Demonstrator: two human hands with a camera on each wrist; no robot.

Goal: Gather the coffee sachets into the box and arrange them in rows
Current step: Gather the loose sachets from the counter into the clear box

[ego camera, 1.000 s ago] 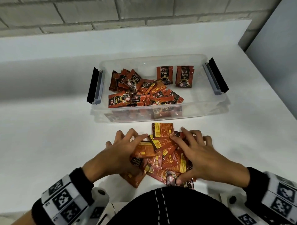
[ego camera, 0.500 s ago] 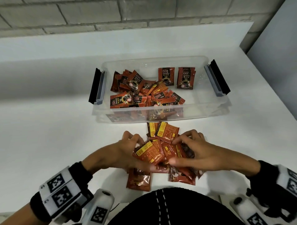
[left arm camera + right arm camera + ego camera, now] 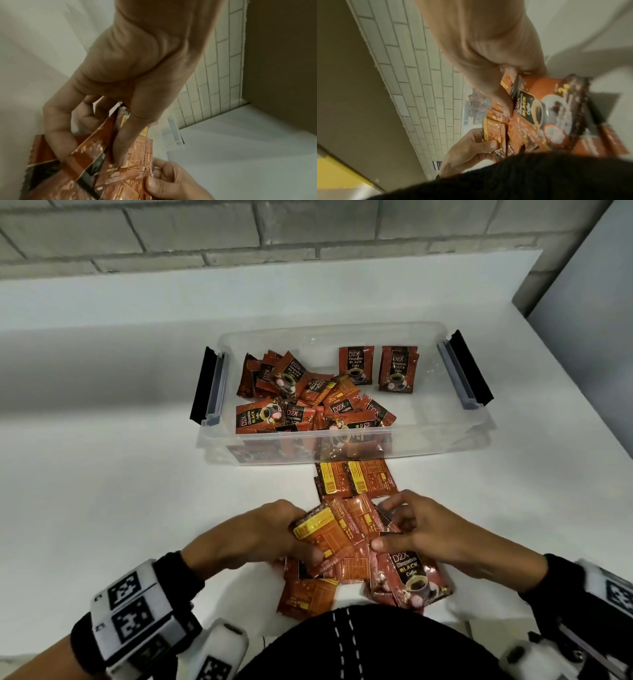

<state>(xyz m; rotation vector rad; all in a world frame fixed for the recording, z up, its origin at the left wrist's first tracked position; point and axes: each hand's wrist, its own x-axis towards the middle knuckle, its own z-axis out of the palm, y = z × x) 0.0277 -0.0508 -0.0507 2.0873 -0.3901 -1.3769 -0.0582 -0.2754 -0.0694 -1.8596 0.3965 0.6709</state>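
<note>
My left grip (image 3: 260, 537) and right grip (image 3: 423, 530) both clutch the sachet bundle (image 3: 342, 534) above the desk (image 3: 120, 491), long axes pointing toward the box (image 3: 428, 436) beyond.

Left hand (image 3: 253, 537) fingertips hidden under fanned sachets (image 3: 337, 534), centre of head frame. Right hand (image 3: 423, 530) palm side concealed; grip depth undeterminable. Lower sachets at bottom centre partly covered by dark garment (image 3: 359, 645). Box (image 3: 342, 451) near wall blurs contents behind it; count not determinable. Right wrist frame: sachet print (image 3: 537, 108) smeared, bottom blocked by dark mass. Left wrist frame: sachets cut off at lower edge.
</note>
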